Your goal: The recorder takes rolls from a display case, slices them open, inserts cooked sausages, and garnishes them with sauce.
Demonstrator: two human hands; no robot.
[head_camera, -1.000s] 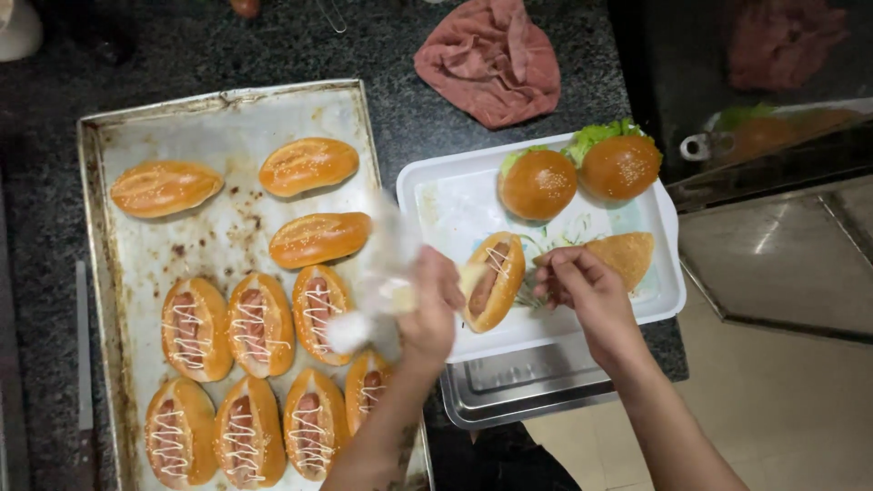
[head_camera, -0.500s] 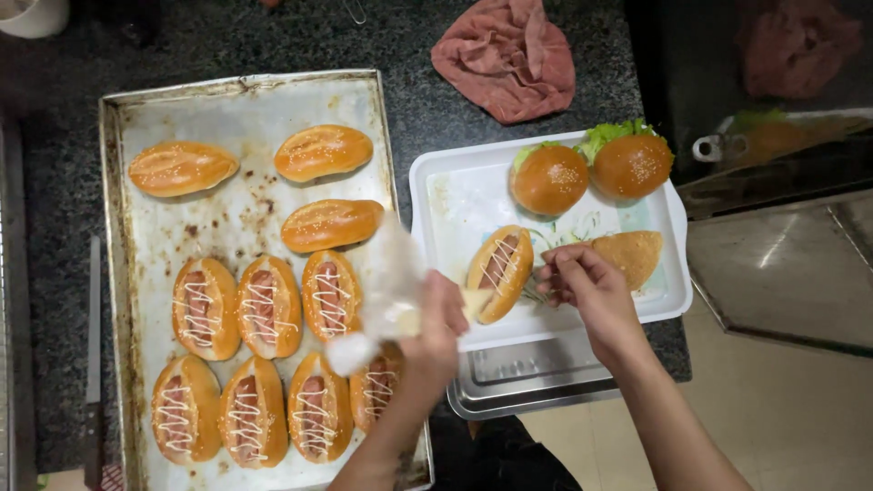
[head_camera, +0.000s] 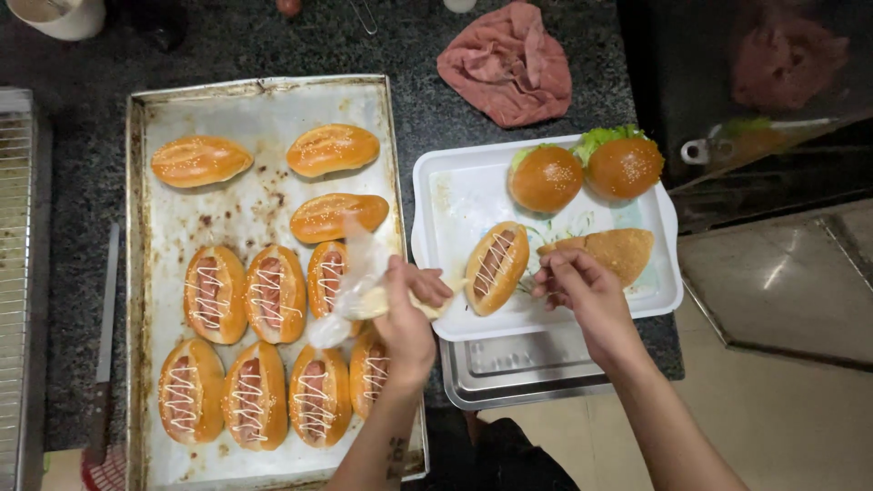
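My left hand (head_camera: 406, 314) grips a clear piping bag (head_camera: 356, 293) of white sauce, its tip pointing at a sausage bun (head_camera: 496, 266) with white zigzag lines on the white tray (head_camera: 455, 195). My right hand (head_camera: 575, 289) rests on that tray, fingertips pinched at a flat bread piece (head_camera: 611, 250) just right of the bun. Two sesame burgers with lettuce (head_camera: 582, 170) sit at the tray's far side. The metal baking sheet (head_camera: 173, 102) on the left holds several sauced sausage buns (head_camera: 255, 344) and three plain buns (head_camera: 332, 149).
A pink cloth (head_camera: 507, 62) lies crumpled on the dark granite counter (head_camera: 73, 182). A steel tray (head_camera: 518, 368) sticks out under the white one. A knife (head_camera: 104, 345) lies left of the baking sheet, next to a wire rack (head_camera: 16, 273). A white cup (head_camera: 56, 14) stands top left.
The piping bag's tip has come to the bun's near end, and the white lines on that bun are now complete. My right hand stays at the bun's right side.
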